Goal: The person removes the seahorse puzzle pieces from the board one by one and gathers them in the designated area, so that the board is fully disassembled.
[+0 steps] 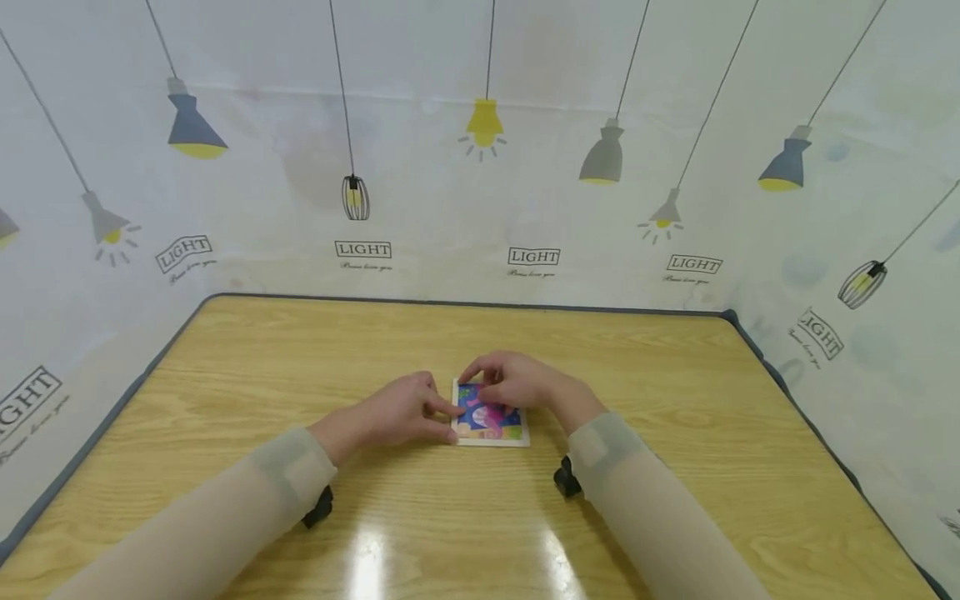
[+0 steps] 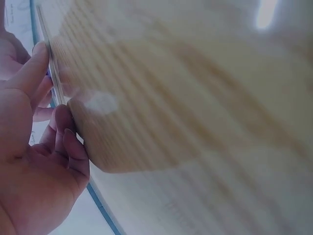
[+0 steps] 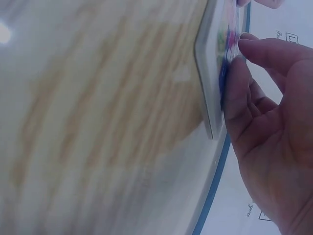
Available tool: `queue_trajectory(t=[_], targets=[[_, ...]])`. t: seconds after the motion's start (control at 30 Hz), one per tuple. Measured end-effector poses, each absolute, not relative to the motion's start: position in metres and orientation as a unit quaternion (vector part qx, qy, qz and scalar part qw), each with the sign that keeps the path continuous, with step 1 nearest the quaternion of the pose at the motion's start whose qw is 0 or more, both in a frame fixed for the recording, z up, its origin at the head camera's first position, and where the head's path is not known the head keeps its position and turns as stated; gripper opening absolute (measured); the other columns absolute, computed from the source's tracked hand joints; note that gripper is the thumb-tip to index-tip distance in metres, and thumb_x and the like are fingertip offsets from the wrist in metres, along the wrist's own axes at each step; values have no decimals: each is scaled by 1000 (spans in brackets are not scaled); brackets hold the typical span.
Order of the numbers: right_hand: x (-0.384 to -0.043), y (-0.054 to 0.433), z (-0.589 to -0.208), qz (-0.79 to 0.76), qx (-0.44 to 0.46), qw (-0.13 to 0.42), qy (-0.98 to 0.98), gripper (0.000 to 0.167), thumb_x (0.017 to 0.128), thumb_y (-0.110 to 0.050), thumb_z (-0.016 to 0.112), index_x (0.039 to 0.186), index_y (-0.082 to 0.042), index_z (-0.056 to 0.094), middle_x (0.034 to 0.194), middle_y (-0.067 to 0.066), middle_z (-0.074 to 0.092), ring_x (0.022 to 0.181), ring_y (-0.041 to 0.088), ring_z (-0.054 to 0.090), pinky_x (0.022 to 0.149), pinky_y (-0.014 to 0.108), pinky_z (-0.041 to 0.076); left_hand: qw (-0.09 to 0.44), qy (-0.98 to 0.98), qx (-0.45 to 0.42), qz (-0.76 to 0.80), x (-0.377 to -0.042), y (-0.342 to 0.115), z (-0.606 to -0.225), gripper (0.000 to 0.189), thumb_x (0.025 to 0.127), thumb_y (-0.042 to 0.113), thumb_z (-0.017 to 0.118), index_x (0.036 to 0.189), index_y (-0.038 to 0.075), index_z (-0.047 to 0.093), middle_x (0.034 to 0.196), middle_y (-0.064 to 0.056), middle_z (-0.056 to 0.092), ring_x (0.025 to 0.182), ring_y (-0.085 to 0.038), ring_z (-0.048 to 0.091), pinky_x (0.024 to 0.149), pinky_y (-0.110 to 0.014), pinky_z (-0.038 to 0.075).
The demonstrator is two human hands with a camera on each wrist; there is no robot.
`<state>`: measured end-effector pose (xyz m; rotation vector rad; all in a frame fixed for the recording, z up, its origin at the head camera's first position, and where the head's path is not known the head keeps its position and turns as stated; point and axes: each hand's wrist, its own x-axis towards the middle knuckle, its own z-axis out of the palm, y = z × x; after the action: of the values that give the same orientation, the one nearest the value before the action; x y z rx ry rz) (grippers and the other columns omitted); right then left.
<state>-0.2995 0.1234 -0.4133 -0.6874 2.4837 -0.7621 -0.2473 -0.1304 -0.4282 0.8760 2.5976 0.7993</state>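
Note:
A small square picture board (image 1: 491, 442) with a white rim lies flat on the wooden table. Its face shows a bright pink, blue and green picture. At its left edge, my left hand (image 1: 405, 410) holds the board with thumb and index finger; the other fingers curl down by the tabletop in the left wrist view. Over the board's upper part bends my right hand (image 1: 521, 381), its index finger at the top left corner and its thumb on the picture. The right wrist view shows this hand (image 3: 279, 103) against the face; whether it pinches a loose piece is hidden.
The wooden table (image 1: 300, 350) has a dark edge strip (image 1: 465, 302) along the back and sides. Behind it hangs a pale wall covering (image 1: 420, 167) printed with lamps. A black device (image 1: 567, 477) sits under the right sleeve cuff and another (image 1: 318, 507) under the left.

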Motion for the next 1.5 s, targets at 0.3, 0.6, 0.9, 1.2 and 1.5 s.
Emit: queue_trajectory(t=[0.3,0.6,0.9,1.2,1.5], targets=[[-302,120,-414,-276,-247,219,902,26,108,-21,66,130,-32,75,112,3,69,96,22,63,88,39,52,138,901,301,279,-248,-130,-429,42,98,42,84,134,21,80,93,-2,53,84,-15,44,74,-28,36],[-304,113,-413,-284,-250,204,903,19,107,-22,65,121,-24,78,101,3,72,78,17,65,75,32,54,133,900,305,282,-248,-129,-425,41,97,40,85,133,20,81,94,-2,55,85,-15,45,75,-28,37],[-309,117,-421,-306,-243,222,894,17,107,-27,73,124,-27,76,111,2,69,95,19,63,89,36,51,138,899,310,278,-249,-129,-425,41,98,41,84,133,20,81,95,-2,57,86,-15,46,75,-28,39],[-310,114,-422,-299,-281,222,885,16,109,-15,67,125,-17,72,110,4,65,99,19,59,92,35,50,139,901,301,280,-250,-129,-429,39,97,40,85,132,21,81,94,-2,56,86,-15,47,75,-28,38],[-308,115,-422,-306,-269,221,886,18,109,-16,68,126,-19,74,119,6,67,97,19,63,89,34,55,140,901,304,276,-249,-129,-429,40,98,40,85,132,21,81,94,-1,56,86,-16,46,76,-29,38]])
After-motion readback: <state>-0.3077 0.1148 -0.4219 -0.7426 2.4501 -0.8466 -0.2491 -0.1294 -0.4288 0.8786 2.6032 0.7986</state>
